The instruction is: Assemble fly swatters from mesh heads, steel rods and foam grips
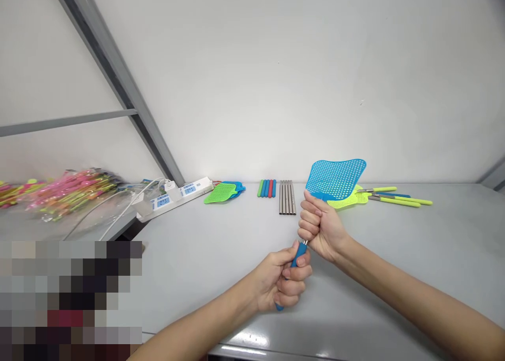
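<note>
A blue fly swatter (336,178) is held up over the grey table, its perforated head tilted toward the wall. My left hand (284,279) wraps round its blue grip, whose end pokes out below the fingers. Just above, my right hand (320,225) is closed round the upper shaft close under the head. A short bit of metal shaft shows between the two hands. Behind the blue head lies a yellow-green fly swatter (349,200), partly covered from sight. Left of my right hand, several metal tubes (288,198) lie side by side.
Coloured grips (267,188) lie in a row beside the tubes. Green and blue swatter heads (221,192) are stacked further left, near a white power strip (177,197) with cables. More handles (402,198) lie at right. Bagged pink and orange items (79,190) fill the left table.
</note>
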The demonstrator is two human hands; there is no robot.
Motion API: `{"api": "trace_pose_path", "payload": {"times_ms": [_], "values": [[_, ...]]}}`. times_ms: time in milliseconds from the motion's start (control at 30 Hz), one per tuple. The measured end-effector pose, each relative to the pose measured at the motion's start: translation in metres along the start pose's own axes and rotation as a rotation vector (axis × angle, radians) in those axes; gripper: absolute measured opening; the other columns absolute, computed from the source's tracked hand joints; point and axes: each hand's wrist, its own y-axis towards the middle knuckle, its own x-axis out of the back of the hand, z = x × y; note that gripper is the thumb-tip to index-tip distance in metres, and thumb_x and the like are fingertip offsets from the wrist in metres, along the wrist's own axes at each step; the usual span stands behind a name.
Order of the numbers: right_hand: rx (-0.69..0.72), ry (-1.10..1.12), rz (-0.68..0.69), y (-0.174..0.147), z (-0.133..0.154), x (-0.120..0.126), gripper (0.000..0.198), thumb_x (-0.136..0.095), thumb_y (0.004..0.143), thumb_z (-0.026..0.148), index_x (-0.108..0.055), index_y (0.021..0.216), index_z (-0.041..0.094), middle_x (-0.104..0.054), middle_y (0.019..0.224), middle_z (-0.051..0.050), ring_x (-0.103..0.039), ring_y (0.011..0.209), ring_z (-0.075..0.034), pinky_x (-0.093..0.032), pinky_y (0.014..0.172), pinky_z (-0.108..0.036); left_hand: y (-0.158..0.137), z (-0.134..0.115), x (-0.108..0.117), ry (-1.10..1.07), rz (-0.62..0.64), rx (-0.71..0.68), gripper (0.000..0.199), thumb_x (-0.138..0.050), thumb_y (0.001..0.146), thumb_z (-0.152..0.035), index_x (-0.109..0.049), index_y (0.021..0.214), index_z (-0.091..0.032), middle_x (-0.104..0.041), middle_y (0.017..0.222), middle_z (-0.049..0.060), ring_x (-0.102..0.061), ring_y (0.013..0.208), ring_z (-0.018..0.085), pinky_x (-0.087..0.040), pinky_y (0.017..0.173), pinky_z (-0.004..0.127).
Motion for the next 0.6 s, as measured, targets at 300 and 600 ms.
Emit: {"api": "trace_pose_path", "payload": {"times_ms": [300,600], "values": [[0.400,-0.027,-0.091,0.008,-0.007,0.007,0.049,-0.040,0.085,0.037,-0.020,0.045,0.018,-0.012,0.035,0.009,-0.007,0.032,-0.006,-0.012,0.032,-0.019,0.012,0.006,0.002,1.471,-0.850,-0.555,0.026,-0.027,0.088,-0.034,-0.041,0.071,-0.020,-0.041,0.064,-0.001,-0.036,0.057,0.013,-0.026,0.055,0.026],[0.109,0.090,-0.046,0.010,-0.012,0.013,0.050,-0.044,0.083,0.039,-0.018,0.046,0.019,-0.008,0.036,0.011,0.000,0.035,-0.005,-0.005,0.030,-0.018,0.007,0.005,-0.013,0.605,-0.560,-0.164,0.037,-0.027,0.083,-0.053,-0.032,0.066,-0.021,-0.023,0.048,-0.009,-0.013,0.035,0.005,-0.013,0.034,0.018]]}}
